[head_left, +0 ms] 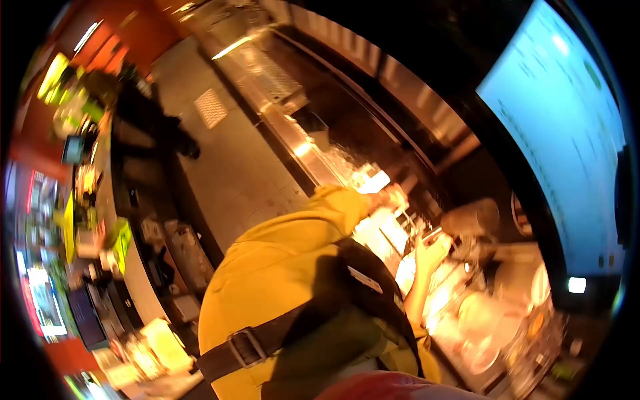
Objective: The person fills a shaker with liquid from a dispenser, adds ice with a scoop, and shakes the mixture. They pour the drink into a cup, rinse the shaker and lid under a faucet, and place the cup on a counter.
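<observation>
The view is tilted and smeared by motion. My left hand [390,199], at the end of a yellow sleeve [287,230], reaches over a brightly lit counter [383,233]. It is beside a small bright white block [375,181]; blur hides what its fingers do. Closer to my body, my right hand [432,255] is closed, with a thin, pale, stick-like thing [432,235] at its fingertips. I cannot make out its kind. Pale, cloudy containers [490,317] stand beside my right forearm, and a rounded, light-coloured tub [472,217] is beyond that hand.
A large lit screen [560,133] hangs at the right. The metal-edged counter [297,143] runs to the upper left beside a tiled floor [233,167]. Across the aisle, another counter [137,273] holds mixed items, and a dark-clothed person [150,120] seems to stand there.
</observation>
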A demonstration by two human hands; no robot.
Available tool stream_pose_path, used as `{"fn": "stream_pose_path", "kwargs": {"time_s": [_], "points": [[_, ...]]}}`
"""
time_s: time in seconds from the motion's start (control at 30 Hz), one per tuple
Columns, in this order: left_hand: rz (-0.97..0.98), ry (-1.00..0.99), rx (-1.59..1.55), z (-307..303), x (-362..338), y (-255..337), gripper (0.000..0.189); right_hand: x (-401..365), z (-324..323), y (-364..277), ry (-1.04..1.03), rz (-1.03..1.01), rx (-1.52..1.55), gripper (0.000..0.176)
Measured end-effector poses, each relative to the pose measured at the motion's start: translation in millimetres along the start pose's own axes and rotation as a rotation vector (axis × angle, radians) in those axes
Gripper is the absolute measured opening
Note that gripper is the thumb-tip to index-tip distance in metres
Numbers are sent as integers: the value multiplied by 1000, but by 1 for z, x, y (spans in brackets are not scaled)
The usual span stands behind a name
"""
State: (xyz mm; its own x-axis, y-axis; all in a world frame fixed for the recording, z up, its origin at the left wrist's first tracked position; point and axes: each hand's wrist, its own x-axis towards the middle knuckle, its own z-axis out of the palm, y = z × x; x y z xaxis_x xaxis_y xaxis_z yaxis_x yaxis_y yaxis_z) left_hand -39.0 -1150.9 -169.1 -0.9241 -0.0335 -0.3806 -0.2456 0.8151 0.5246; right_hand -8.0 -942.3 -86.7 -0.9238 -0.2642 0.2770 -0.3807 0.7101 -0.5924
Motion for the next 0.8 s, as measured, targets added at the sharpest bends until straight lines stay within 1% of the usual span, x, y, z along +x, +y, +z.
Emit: {"fn": "stream_pose_path", "kwargs": {"time_s": [0.03, 0.1, 0.17, 0.2, 0.23, 0.27, 0.3, 0.33, 0.37, 0.4, 0.43, 0.5, 0.57, 0.6, 0.63, 0.67, 0.7, 0.73, 0.77, 0.8], "points": [[29, -22, 32, 2, -2, -3, 28, -5, -7, 15, 127, 10, -40, 41], [118, -94, 108, 1, -12, -10, 28, -24, -17, 58, 371, -12, -267, 60], [315, -214, 295, -16, -17, -30, 29, -46, -29, 97, 430, 263, -113, 75], [405, -274, 364, -22, -21, -37, 29, -57, -42, 101, 443, 368, -153, 74], [345, -235, 369, -41, -41, -9, 28, -67, -53, 97, 455, 467, -182, 74], [283, -115, 124, -27, -40, -16, 39, -79, -62, 95, 441, 494, -193, 68], [183, -161, 32, -52, -63, 26, 41, -87, -68, 91, 424, 511, -191, 62], [296, -235, 123, -63, -72, 52, 42, -93, -74, 81, 389, 557, -139, 60], [406, -301, 206, -64, -77, 72, 46, -102, -72, 74, 357, 618, 32, 56], [521, -292, 234, -56, -77, 85, 44, -113, -60, 80, 340, 660, 32, 53], [551, -354, 291, -43, -73, 109, 43, -124, -50, 85, 321, 700, 31, 50], [759, -321, 282, -19, -70, 144, 42, -137, -44, 68, 349, 774, 64, 48], [796, -188, 254, 19, -50, 173, 40, -153, -36, 70, 366, 812, 100, 51], [708, -139, 251, 39, -37, 188, 39, -160, -34, 72, 380, 796, 108, 50], [675, -106, 244, 53, -23, 200, 31, -169, -34, 74, 395, 777, 117, 50], [906, -107, 347, 91, 19, 189, 31, -173, -38, 72, 381, 743, 46, 50], [1125, 41, 834, 136, 64, 177, 34, -176, -45, 66, 380, 728, 53, 49], [1354, 297, 1271, 180, 108, 166, 39, -179, -47, 63, 393, 705, 41, 49], [1287, 186, 1157, 170, 109, 176, 35, -182, -50, 60, 403, 679, 28, 48], [1193, 102, 987, 160, 99, 186, 33, -184, -51, 59, 386, 731, 161, 52]]}}
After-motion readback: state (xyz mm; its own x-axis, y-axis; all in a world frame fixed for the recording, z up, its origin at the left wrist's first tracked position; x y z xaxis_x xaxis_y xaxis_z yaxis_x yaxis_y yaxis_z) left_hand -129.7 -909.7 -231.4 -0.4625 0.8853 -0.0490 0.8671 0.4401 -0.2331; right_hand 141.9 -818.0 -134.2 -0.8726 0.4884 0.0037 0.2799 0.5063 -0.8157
